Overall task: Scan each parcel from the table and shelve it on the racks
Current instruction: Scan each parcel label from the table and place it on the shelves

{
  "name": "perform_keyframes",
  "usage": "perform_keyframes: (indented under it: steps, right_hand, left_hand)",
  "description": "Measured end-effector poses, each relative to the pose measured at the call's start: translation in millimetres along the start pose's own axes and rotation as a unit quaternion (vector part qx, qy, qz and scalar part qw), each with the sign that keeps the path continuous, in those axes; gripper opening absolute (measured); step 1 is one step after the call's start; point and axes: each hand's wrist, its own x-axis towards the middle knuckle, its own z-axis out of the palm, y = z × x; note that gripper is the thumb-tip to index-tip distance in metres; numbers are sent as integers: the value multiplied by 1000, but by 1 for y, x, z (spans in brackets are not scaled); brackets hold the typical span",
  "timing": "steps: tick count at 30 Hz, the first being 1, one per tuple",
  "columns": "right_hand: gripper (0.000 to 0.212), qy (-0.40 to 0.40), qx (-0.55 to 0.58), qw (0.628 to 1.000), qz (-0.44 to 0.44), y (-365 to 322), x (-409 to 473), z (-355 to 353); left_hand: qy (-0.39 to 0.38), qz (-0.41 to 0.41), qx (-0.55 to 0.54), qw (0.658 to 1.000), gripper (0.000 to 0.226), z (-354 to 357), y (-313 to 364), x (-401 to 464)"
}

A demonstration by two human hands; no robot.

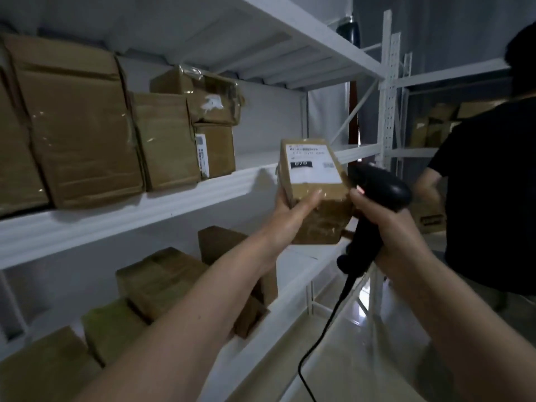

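1. Step in hand, as I read it: scan done or being done, shelving about to start. Parcel is off the desk (no desk in view) and held up in front of the rack, level w/ the middle shelf's front edge, label facing up toward the camera.

2. Left hand grips the parcel from below/near end, thumb laid across its front face, fingers wrapped behind (hidden). Parcel touches no shelf.

3. Right hand is clamped on the handle of a black scanner, index finger up near the trigger; a small red glow shows there. Scanner head sits just beside the parcel's right edge, pointing roughly left/up; can't tell if the beam hits the label. Cord hangs down from the handle.

4. Hands are close together but each holds its own thing; not touching each other.

5. Middle shelf: brown boxes fill the left part, last small one w/ a label on its side; bare shelf to the right of it, near the parcel.

6. Next move prob. calls for: pull scanner clear, push parcel fwd into that bare stretch, set flat, label outward if poss.

7. Other person in dark shirt stands right, near the rack upright; keep elbow + cord clear.
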Motion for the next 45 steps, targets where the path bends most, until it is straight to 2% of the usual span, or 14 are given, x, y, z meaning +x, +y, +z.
perform_keyframes:
  steps: [5,8,10,12,16,21,24,28,31,34,38,41,45]
  right_hand:
    - [33,-44,-10,999,-29,-40,69,30]
    - [32,-39,-10,999,-16,-53,104,50]
    - [24,-53,3,999,-11,-58,125,62]
    - [18,-70,19,997,-8,-59,143,73]
    - [30,-80,37,996,33,-46,176,83]
    - [35,-96,45,992,62,-17,201,89]
    - [34,-107,54,990,73,-13,210,96]
    - [38,-116,59,989,74,-7,215,101]
    - [27,-119,53,991,40,-3,213,95]
    - [17,-76,14,997,-9,1,202,82]
    - [17,-31,6,999,-39,14,163,69]
    - [17,-95,18,995,-3,32,126,62]
    - [12,-206,36,974,89,63,80,61]
  left_hand:
    - [81,29,175,981,74,-30,55,31]
    - [128,16,263,956,67,-44,74,49]
    - [172,14,312,934,60,-52,83,60]
    - [223,20,337,914,49,-58,89,71]
    - [315,39,359,878,29,-63,84,86]
    - [391,81,429,810,33,-66,68,92]
    - [421,99,441,786,34,-68,67,93]
    - [443,94,420,786,25,-69,66,93]
    - [445,95,400,795,20,-67,63,91]
    - [451,106,383,799,12,-62,61,84]
    - [448,82,283,844,14,-49,50,64]
    - [453,56,199,867,16,-37,30,40]
    - [473,8,121,873,11,-27,-9,-3]
